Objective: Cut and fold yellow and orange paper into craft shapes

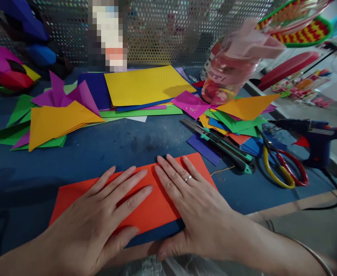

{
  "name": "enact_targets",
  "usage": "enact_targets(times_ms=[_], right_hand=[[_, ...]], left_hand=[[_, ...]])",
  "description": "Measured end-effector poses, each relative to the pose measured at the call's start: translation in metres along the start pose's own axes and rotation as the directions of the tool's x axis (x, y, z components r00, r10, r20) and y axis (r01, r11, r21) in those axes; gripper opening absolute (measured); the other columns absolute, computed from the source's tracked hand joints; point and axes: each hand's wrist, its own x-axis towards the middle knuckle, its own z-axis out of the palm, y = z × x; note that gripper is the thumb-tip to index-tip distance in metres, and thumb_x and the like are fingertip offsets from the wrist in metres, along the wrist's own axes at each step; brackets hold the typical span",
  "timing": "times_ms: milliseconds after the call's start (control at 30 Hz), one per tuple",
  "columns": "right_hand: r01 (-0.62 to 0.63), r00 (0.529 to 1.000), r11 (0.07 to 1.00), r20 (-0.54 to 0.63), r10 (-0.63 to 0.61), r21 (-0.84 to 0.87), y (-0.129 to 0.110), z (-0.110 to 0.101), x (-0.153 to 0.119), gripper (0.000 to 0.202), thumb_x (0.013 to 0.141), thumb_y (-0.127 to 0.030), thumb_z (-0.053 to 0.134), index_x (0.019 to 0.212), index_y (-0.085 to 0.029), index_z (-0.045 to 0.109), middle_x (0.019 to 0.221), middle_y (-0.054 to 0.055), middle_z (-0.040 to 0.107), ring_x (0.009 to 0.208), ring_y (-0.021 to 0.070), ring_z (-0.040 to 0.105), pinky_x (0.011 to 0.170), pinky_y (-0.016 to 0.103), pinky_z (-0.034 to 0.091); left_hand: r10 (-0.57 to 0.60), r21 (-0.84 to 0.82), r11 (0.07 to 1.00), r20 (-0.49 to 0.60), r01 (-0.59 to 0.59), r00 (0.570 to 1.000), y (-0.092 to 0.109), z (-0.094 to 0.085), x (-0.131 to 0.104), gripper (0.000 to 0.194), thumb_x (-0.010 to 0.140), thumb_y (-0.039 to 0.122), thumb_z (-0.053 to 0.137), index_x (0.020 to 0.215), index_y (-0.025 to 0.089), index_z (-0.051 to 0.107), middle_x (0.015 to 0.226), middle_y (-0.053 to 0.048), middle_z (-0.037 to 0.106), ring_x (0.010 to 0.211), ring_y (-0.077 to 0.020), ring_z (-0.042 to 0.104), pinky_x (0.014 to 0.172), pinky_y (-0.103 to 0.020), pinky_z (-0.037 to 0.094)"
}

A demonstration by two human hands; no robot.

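An orange sheet [145,199] lay flat on the blue worktop [105,153], at 6 o'clock of the view. The left hand [99,218] and the right hand [191,203] were spread open, palms down, pressed on it, gripping nothing. The sheet was judged light, thin, limp and easily creased, apt to slide on the mat; it would best be pinched at a free edge or corner. A cutter [223,145] and scissors [280,165] lay at 3 o'clock, apart.

Pixelated block [108,36] at upper centre; contents unreadable. Orange sheet [157,203] partly covered by both flat hands at lower centre. Woven basket [298,23] cut off by top edge, upper right.
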Motion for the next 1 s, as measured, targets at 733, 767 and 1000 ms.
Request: enact_targets(times_ms=[733,767,1000], right_hand=[[-0.008,1.0,1.0,-0.028,0.007,-0.028,-0.003,0.0,0.003,0.124,0.082,-0.094,0.037,0.16,0.002,0.028,0.17,0.022,0.014,0.16,0.0337,0.009,0.129,0.054,0.013],[-0.006,1.0,0.999,-0.025,0.005,-0.031,-0.003,-0.001,0.002,0.125,0.081,-0.095,0.036,0.16,0.002,0.027,0.17,0.022,0.013,0.16,0.0335,0.009,0.129,0.054,0.013],[0.021,1.0,0.997,-0.013,-0.022,-0.072,-0.001,-0.002,0.002,0.125,0.082,-0.093,0.039,0.162,0.0,0.021,0.171,0.021,0.011,0.16,0.0322,0.005,0.129,0.054,0.013]], left_hand=[[0.153,0.154,0.977,-0.001,-0.151,0.988,0.038,0.017,0.002,0.081,0.093,0.073,0.054,0.148,0.014,0.054,0.157,-0.013,0.051,0.155,-0.0312,0.027,0.129,-0.048,0.006],[0.152,0.151,0.977,-0.001,-0.15,0.988,0.037,0.017,0.001,0.077,0.095,0.07,0.055,0.148,0.014,0.054,0.157,-0.012,0.051,0.156,-0.0307,0.025,0.129,-0.048,0.005],[0.188,0.132,0.974,-0.023,-0.183,0.982,0.027,0.014,-0.019,0.071,0.099,0.064,0.052,0.147,0.012,0.055,0.158,-0.012,0.05,0.16,-0.0312,0.011,0.131,-0.048,0.0]])
